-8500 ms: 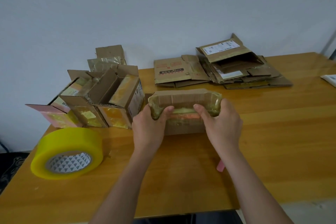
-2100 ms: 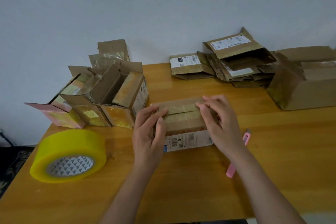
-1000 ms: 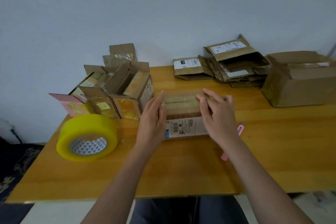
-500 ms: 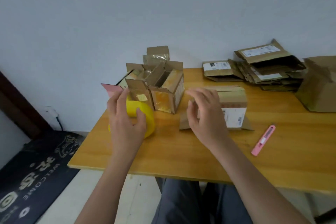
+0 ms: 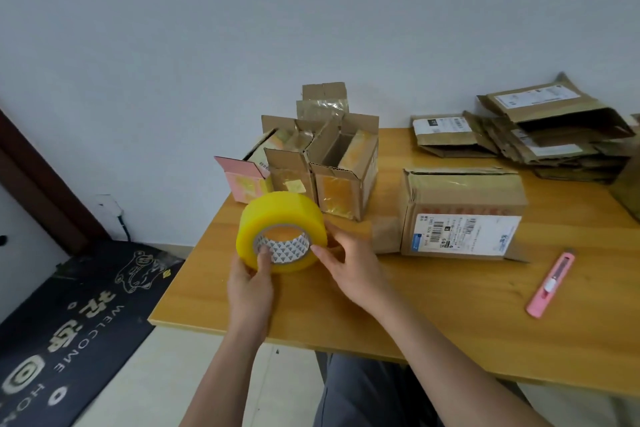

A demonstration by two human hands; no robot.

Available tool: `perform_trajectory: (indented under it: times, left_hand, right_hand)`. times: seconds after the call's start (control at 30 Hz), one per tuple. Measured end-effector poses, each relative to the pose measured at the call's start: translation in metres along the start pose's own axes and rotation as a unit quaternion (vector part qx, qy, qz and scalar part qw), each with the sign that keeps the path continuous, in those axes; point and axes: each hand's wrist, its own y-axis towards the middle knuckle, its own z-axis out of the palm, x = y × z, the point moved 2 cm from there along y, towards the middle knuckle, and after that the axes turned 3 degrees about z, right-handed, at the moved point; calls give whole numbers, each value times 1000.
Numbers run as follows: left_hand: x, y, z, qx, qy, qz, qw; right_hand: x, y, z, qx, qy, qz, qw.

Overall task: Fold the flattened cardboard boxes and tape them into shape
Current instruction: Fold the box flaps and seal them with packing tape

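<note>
A: Tape (image 5: 281,231) is lifted off the worktop (image 5: 433,305), near its left edge. Left hand (image 5: 250,284) grips it, thumb in the core; right hand (image 5: 349,269) rests fingers (image 5: 320,251) on the rim.

B: Box (image 5: 462,210)?

A: On the worktop, just right of the hands, top flaps folded down, untaped.

B: Advice: find the tape's free end by feel, peel a length, centre it on the seam. Knife (image 5: 550,282) lies at right.
</note>
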Motion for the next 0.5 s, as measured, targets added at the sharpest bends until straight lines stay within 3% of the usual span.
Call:
perform_trajectory:
  times: [0.13, 0.3, 0.5]
  left_hand:
    - [-9, -5, 11, 21, -97, 28, 995]
    - [-67, -7, 18, 53, -213, 124, 968]
    - [-114, -12, 28, 111, -294, 80, 946]
  right_hand:
    - [5, -3, -5, -54, 41, -15, 998]
    - [67, 13, -38, -116, 65, -115, 984]
    - [84, 12, -74, -84, 131, -66, 986]
